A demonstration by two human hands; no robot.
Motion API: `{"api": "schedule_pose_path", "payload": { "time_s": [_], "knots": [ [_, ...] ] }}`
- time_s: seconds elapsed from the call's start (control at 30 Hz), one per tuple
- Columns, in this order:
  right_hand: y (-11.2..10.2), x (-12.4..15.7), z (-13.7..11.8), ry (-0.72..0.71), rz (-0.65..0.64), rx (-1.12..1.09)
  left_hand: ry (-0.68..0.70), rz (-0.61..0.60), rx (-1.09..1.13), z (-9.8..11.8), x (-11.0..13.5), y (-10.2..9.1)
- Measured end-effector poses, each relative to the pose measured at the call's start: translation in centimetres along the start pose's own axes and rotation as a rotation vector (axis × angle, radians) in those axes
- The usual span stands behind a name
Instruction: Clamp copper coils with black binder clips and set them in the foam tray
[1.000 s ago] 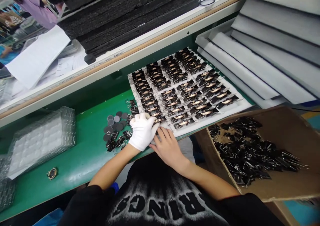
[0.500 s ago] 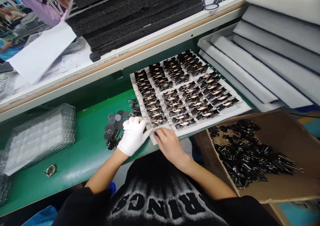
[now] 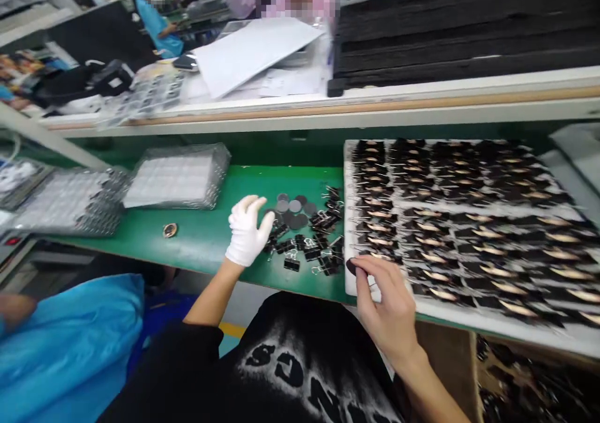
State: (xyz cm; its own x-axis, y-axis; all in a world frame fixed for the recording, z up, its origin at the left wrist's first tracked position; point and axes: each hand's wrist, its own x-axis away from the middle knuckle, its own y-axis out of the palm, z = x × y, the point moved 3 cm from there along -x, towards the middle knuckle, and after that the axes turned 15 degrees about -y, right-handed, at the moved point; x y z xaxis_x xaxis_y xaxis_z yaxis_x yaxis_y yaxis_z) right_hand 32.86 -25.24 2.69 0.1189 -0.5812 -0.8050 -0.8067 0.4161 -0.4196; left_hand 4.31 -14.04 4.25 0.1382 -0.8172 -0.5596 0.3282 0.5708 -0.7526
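Observation:
Gloved in white, my left hand [image 3: 248, 230] hovers over the green table with its fingers apart and nothing in them. Just right of it lie grey and dark round discs [image 3: 294, 205] and a scatter of black binder clips [image 3: 291, 264]. My bare right hand [image 3: 388, 301] pinches a small dark disc [image 3: 351, 265] between thumb and fingers, at the near left corner of a white foam board [image 3: 349, 217]. Rows of black binder clips [image 3: 431, 238] cover that board, with pale gold-edged pieces between them. A small round gold-rimmed piece [image 3: 170, 230] lies alone to the left.
Clear plastic trays [image 3: 173, 176] are stacked at the back left. Behind the table runs a shelf with papers [image 3: 253, 51] and black foam sheets [image 3: 459, 42]. A box of binder clips [image 3: 525, 379] stands below right. A person in blue [image 3: 70, 342] is close on my left.
The view has swung left. My left hand has moved away from the board, leftward past the loose clips, and its fingers have opened. My right hand still holds the dark disc near the board's corner.

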Motion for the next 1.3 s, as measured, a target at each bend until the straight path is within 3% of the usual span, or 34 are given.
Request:
{"api": "schedule_pose_path", "payload": {
  "time_s": [0.13,0.27,0.4,0.53,0.6,0.7,0.83,0.93,1.07,1.2,1.3],
  "knots": [
    [2.2,-5.1,-0.3,-0.079,-0.216,-0.178,-0.428,0.301,-0.271,-12.0,-0.2,-2.7],
    [6.8,-10.3,2.2,-0.099,-0.443,-0.242,-0.772,0.286,-0.489,-20.9,1.3,-5.9],
    [14.2,-15.4,6.2,0.259,-0.634,-0.354,-0.952,0.072,-0.516,-25.3,1.3,-7.4],
    [21.6,-18.5,8.6,0.354,-0.634,-0.383,-0.887,-0.043,-0.472,-26.3,0.2,-7.2],
    [24.4,-18.6,9.0,0.372,-0.655,-0.405,-0.838,-0.065,-0.456,-26.1,0.2,-7.0],
    [26.7,-17.8,9.0,0.366,-0.719,-0.453,-0.717,-0.098,-0.412,-25.4,0.8,-6.5],
    [27.2,-17.2,8.3,0.297,-0.822,-0.532,-0.475,-0.151,-0.259,-23.6,2.1,-5.3],
    [26.2,-17.6,7.6,0.223,-0.804,-0.576,-0.260,-0.219,-0.081,-20.8,2.9,-4.0],
    [22.3,-17.9,6.2,0.185,-0.593,-0.579,-0.171,-0.278,0.177,-15.0,2.0,-2.8],
    [14.9,-16.1,4.1,0.172,-0.359,-0.537,-0.019,-0.392,0.346,-6.8,-1.3,-1.9],
    [8.6,-13.3,2.1,-0.116,-0.086,-0.401,0.262,-0.446,0.440,0.0,-3.7,-1.1]
  ]
}}
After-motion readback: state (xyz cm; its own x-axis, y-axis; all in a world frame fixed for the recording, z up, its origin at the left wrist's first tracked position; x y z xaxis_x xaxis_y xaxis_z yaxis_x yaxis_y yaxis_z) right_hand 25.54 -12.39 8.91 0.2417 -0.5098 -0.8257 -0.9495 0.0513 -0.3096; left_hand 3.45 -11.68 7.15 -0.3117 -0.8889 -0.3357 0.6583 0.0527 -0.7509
